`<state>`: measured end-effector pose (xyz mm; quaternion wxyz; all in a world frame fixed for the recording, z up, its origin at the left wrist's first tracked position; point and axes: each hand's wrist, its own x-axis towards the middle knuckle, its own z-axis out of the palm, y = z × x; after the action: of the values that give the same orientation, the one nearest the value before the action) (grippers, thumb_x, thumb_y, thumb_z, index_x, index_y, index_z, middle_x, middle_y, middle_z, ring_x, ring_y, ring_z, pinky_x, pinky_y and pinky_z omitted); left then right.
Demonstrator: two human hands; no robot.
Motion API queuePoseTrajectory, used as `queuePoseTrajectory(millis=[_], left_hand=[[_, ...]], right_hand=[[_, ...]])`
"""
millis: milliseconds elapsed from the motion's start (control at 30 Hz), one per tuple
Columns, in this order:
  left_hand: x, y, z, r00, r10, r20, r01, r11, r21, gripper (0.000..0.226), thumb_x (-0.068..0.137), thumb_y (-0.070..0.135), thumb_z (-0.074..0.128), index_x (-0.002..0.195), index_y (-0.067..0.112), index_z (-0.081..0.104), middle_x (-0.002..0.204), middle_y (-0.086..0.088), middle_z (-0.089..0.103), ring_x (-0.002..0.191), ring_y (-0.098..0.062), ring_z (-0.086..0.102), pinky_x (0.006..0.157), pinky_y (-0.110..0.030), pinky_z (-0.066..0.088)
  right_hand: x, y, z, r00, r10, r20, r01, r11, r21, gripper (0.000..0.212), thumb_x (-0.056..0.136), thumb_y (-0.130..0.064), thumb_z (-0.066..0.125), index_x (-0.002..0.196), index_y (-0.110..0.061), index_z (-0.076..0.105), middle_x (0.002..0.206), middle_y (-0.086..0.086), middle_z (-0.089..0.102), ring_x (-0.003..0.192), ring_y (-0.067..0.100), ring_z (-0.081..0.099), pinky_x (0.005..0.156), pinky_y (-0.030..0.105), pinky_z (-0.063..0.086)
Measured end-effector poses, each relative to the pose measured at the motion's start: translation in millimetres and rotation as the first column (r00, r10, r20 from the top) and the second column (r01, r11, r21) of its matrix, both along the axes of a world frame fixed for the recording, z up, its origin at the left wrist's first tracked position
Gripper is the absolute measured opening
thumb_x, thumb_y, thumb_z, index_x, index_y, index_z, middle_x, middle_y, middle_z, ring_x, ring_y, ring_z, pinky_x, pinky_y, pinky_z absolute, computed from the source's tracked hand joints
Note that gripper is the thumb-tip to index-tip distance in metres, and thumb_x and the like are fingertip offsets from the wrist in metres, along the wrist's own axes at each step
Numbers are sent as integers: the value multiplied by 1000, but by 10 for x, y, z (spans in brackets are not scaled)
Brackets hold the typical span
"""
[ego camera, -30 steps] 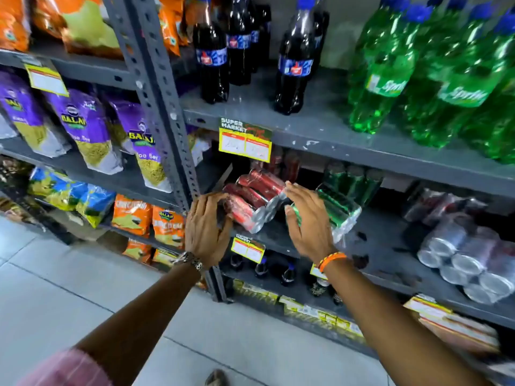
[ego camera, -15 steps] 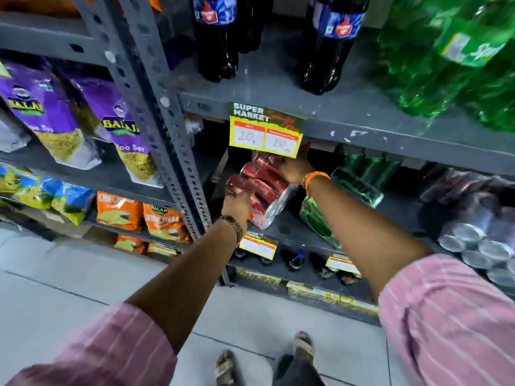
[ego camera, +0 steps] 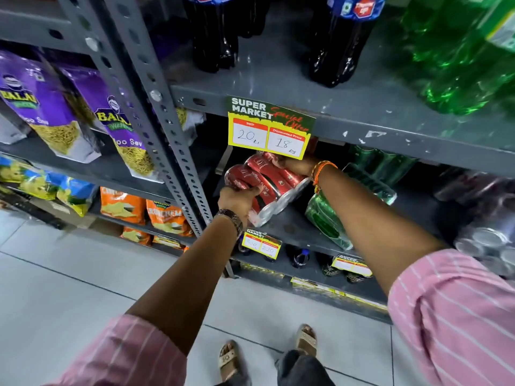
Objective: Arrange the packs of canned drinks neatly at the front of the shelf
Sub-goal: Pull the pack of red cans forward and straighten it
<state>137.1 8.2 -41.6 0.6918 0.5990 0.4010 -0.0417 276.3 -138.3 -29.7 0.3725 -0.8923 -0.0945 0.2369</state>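
A shrink-wrapped pack of red cans (ego camera: 267,185) lies tilted at the left end of the grey middle shelf (ego camera: 295,228). My left hand (ego camera: 237,200) grips its near left corner from below. My right hand (ego camera: 299,165) holds its far upper end, partly hidden behind a yellow price tag (ego camera: 269,135). A pack of green cans (ego camera: 327,221) lies slanted to the right, under my right forearm. More green cans (ego camera: 381,162) stand further back. Packs of silver cans (ego camera: 490,240) lie at the right edge.
A perforated grey upright (ego camera: 178,162) stands just left of the red pack. Dark cola bottles (ego camera: 337,51) and green bottles (ego camera: 459,65) stand on the shelf above. Snack bags (ego camera: 122,118) fill the left bay. Small bottles (ego camera: 299,257) sit on the shelf below.
Both hands went from hovering open at the packs to gripping the red pack, the right hand reaching deeper to its far end. The view has moved closer and lower.
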Motion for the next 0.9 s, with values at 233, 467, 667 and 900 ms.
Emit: queuePoseTrajectory(millis=[233, 467, 667, 900], left_hand=[[12, 162, 139, 952, -304, 36, 254, 852, 457, 37, 64, 18, 81, 98, 24, 67, 110, -7, 76, 102, -28, 72, 94, -45, 58], [-135, 124, 202, 910, -414, 30, 276, 657, 701, 42, 75, 11, 75, 115, 16, 60, 115, -10, 72, 105, -30, 67, 82, -30, 45], [-287, 123, 36, 896, -444, 0, 285, 576, 766, 46, 72, 9, 81, 110, 2, 57, 108, -18, 72, 101, -35, 70, 80, -34, 52], [-387, 167, -86, 882, -471, -17, 303, 539, 786, 41, 79, 12, 75, 112, -2, 55, 114, -22, 66, 106, -39, 63, 83, -39, 50]], right_hand=[[-175, -175, -113, 989, -97, 112, 94, 995, 33, 76, 65, -54, 74, 131, -21, 59, 132, 5, 65, 121, 26, 61, 106, 44, 49], [-925, -139, 34, 919, -365, 150, 367, 930, 15, 61, 78, -23, 77, 129, -3, 52, 127, 16, 65, 116, 33, 63, 92, 30, 50], [-1414, 3, -75, 863, -475, 173, 464, 880, 103, 53, 79, -9, 77, 118, 1, 44, 121, 20, 63, 113, 34, 63, 92, 35, 52], [-1638, 84, -220, 827, -497, 263, 485, 867, 112, 51, 79, -4, 76, 117, 4, 44, 117, 22, 66, 107, 36, 67, 83, 32, 56]])
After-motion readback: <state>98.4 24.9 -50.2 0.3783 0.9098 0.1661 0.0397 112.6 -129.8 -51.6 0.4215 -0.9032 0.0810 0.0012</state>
